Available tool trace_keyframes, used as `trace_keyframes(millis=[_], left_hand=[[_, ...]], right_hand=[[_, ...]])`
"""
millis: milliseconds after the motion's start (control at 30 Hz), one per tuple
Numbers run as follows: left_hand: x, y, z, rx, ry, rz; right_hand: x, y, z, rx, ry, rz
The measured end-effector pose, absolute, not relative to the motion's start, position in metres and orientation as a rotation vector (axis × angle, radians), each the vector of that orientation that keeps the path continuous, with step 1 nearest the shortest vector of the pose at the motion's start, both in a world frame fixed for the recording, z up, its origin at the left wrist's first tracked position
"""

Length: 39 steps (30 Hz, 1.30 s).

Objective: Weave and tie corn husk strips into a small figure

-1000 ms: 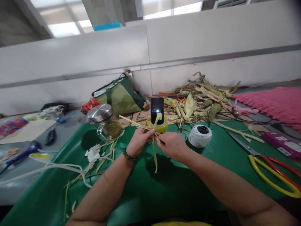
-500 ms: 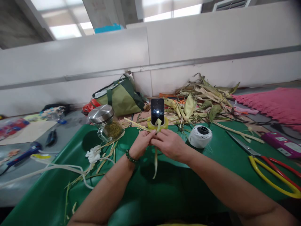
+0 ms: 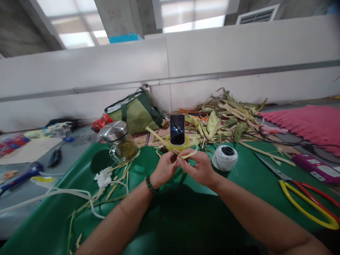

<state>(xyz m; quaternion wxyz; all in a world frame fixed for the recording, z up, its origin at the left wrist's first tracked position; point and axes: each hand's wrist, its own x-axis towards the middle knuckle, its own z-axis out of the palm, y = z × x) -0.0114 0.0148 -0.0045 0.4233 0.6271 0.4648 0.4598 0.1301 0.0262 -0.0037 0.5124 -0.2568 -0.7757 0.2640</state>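
Observation:
My left hand [image 3: 165,169] and my right hand [image 3: 198,168] meet over the green mat [image 3: 172,223], fingers closed in a pinch. Between them they grip pale yellow-green corn husk strips. One long husk strip [image 3: 156,134] sticks out up and to the left beyond my left hand. A short husk end [image 3: 189,155] lies across the fingertips of my right hand. Just behind stands a phone [image 3: 177,128] propped upright at a yellow tape roll [image 3: 188,142]. The exact place where the strips cross is hidden by my fingers.
A white thread spool [image 3: 224,158] and large scissors [image 3: 297,184] lie to the right. Dry corn husks [image 3: 225,117] pile up behind. At left are a lidded glass jar [image 3: 123,147], a white cord [image 3: 66,191] and a green bag [image 3: 135,111].
The husk end that hung below my hands now lies across my right fingertips. My right hand has turned, and the strip at left points higher. The view has tilted up slightly.

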Motion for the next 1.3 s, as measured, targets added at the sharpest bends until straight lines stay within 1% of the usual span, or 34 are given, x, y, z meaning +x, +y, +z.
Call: trace_keyframes(millis=[100, 267, 467, 533, 633, 867, 1033, 1133, 1233, 1300], left_hand=[[-0.014, 0.017, -0.008, 1.586, 1.231, 1.172], [-0.020, 0.022, -0.005, 1.447, 1.267, 1.130], [-0.017, 0.018, -0.002, 1.333, 1.209, 1.260], [-0.016, 0.016, -0.001, 1.300, 1.160, 1.263], [-0.017, 0.015, 0.000, 1.262, 1.076, 1.213], [-0.020, 0.010, 0.004, 1.327, 0.913, 1.247], [-0.020, 0.007, 0.006, 1.356, 0.891, 1.336], [-0.023, 0.009, 0.007, 1.415, 0.994, 1.311], [-0.026, 0.011, 0.007, 1.415, 1.068, 1.256], [-0.026, 0.010, 0.007, 1.381, 1.029, 1.247]], right_hand=[[0.131, 0.026, 0.000, -0.627, -1.794, 0.670], [0.135, 0.026, 0.005, -0.718, -1.714, 0.588], [0.129, 0.026, -0.003, -0.600, -1.800, 0.746], [0.128, 0.027, -0.006, -0.625, -1.792, 0.745], [0.129, 0.032, -0.008, -0.654, -1.770, 0.623], [0.131, 0.036, -0.007, -0.603, -1.746, 0.266], [0.130, 0.032, -0.007, -0.582, -1.767, 0.164], [0.131, 0.032, -0.006, -0.635, -1.744, 0.201], [0.132, 0.031, -0.004, -0.737, -1.705, 0.320], [0.131, 0.029, -0.003, -0.746, -1.678, 0.420]])
